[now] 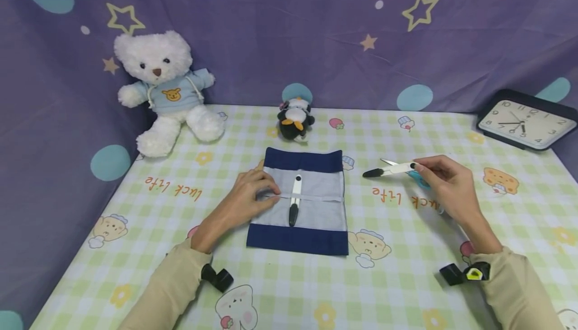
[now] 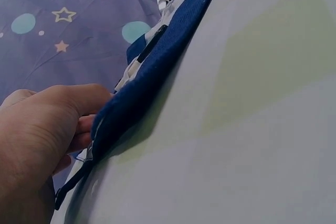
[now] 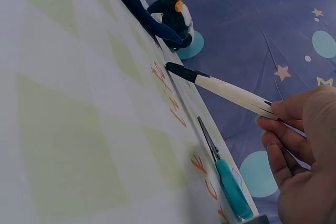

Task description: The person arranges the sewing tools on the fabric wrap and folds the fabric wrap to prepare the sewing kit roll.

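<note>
A rectangular fabric pouch [image 1: 311, 242], grey inside with navy ends, lies open and flat on the table. A narrow band [image 1: 318, 198] crosses its middle and passes over a white marker pen [image 1: 296, 187] with a black cap. My left hand [image 1: 248, 192] holds the pouch's left edge, thumb and forefinger close to the band; in the left wrist view some fingers are hidden behind the navy cloth [image 2: 152, 69]. To the pouch's right, my right hand [image 1: 451, 187] pinches a second white marker pen [image 3: 231, 92] by its end, black cap pointing left, above the table.
Scissors [image 3: 228, 182] with turquoise handles lie below the right hand. A black-and-white penguin toy [image 1: 295, 119] sits behind the pouch. A white teddy bear [image 1: 169, 89] sits at the back left, and a black-framed clock [image 1: 526, 122] at the back right. The cloth-covered table [image 1: 384, 300] ends at a purple curtain.
</note>
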`<state>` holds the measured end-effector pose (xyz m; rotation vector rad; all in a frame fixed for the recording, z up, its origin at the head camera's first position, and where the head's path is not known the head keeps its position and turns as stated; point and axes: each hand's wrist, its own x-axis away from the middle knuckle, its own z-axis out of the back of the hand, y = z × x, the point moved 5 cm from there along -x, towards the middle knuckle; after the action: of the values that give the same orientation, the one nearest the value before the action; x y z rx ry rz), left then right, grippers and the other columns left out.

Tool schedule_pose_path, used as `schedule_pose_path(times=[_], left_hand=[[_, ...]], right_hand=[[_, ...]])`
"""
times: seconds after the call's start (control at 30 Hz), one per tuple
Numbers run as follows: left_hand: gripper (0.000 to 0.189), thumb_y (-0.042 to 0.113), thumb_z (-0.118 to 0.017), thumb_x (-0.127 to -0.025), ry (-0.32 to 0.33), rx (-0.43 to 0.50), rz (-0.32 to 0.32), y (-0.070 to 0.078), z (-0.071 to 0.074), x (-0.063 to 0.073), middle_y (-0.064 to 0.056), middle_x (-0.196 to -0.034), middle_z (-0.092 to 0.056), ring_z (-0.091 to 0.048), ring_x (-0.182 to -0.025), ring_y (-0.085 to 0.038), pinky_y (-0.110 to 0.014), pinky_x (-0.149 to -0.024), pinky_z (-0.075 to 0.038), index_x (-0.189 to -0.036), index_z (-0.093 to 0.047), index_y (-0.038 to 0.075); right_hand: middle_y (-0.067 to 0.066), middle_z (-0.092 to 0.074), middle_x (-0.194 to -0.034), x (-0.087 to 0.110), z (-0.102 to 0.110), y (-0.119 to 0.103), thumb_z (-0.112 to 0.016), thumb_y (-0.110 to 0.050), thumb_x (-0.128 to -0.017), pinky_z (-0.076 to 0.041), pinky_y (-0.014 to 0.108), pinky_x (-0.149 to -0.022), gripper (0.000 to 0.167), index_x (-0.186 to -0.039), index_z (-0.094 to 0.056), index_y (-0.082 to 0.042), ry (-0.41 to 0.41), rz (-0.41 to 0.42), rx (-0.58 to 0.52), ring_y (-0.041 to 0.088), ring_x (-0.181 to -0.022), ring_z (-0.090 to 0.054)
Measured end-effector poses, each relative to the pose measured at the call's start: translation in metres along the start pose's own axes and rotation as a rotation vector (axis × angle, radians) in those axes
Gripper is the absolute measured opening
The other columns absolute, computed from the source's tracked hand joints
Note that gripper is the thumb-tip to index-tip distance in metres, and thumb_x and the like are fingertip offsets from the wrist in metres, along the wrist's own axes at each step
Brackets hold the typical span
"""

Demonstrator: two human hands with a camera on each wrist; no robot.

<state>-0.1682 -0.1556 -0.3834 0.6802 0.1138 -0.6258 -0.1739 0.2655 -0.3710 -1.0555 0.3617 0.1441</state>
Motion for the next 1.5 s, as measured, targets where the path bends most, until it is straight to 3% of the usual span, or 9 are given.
schedule_pose_path(times=[0.3,0.9,1.17,1.5], left_hand=[[0.006,0.014,-0.082,-0.090,0.011,0.001,-0.019,0.001,0.000,0.000,-0.001,-0.105,-0.066,-0.058,-0.119,-0.033,-0.055,-0.103,-0.033,-0.093,-0.077,0.015],[0.008,0.012,-0.083,-0.089,-0.002,0.000,-0.009,0.004,0.001,-0.002,-0.002,-0.106,-0.067,-0.060,-0.114,-0.029,-0.055,-0.102,-0.034,-0.094,-0.078,0.016],[0.008,0.013,-0.082,-0.089,-0.001,0.002,-0.003,0.003,0.001,-0.001,-0.001,-0.105,-0.067,-0.061,-0.111,-0.027,-0.054,-0.102,-0.034,-0.094,-0.077,0.015],[0.007,0.015,-0.081,-0.090,-0.002,-0.004,0.001,0.000,0.000,0.000,-0.001,-0.105,-0.068,-0.061,-0.109,-0.025,-0.051,-0.102,-0.034,-0.095,-0.076,0.014]], right_hand=[[-0.010,-0.074,-0.101,-0.003,-0.005,-0.003,-0.069,-0.001,-0.098,-0.048,0.012,-0.070,0.018,-0.112,-0.071,0.010,-0.004,0.007,-0.056,0.007,-0.082,-0.067],[-0.007,-0.075,-0.101,-0.012,-0.026,-0.020,-0.070,-0.002,-0.098,-0.050,0.015,-0.074,0.018,-0.111,-0.071,0.011,-0.027,0.023,-0.197,0.012,-0.085,-0.068],[0.000,-0.076,-0.103,-0.015,-0.042,-0.027,-0.069,0.001,-0.098,-0.051,0.016,-0.076,0.016,-0.110,-0.071,0.011,-0.062,0.048,-0.274,0.013,-0.086,-0.068],[-0.002,-0.074,-0.099,-0.022,-0.071,-0.037,-0.067,0.002,-0.099,-0.050,0.019,-0.071,0.013,-0.108,-0.072,0.010,-0.108,0.071,-0.332,0.019,-0.083,-0.067]])
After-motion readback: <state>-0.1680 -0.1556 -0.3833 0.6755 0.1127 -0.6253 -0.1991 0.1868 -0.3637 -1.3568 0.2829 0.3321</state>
